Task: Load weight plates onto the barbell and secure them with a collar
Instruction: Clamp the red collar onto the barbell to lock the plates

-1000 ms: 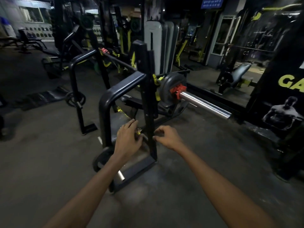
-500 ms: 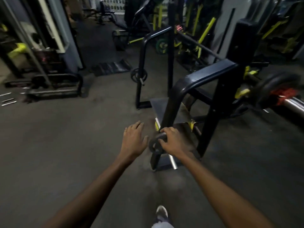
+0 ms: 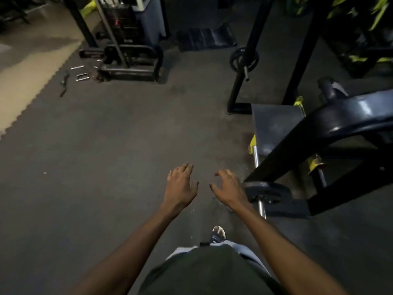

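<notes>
Fetching a plate. Both hands empty: left hand (image 3: 182, 184) with fingers relaxed, right hand (image 3: 228, 188) with fingers loosely spread, just beside small weight plate (image 3: 269, 191) low on the rack's storage peg (image 3: 262, 208). Next, probably: grip plate, slide off peg.

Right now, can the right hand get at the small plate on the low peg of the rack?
Probably yes. The right hand hovers open just left of the small plate, holding nothing, with no obstacle between them. The rack's slanted bar passes above the plate, so a grip on the near rim looks easiest.
</notes>
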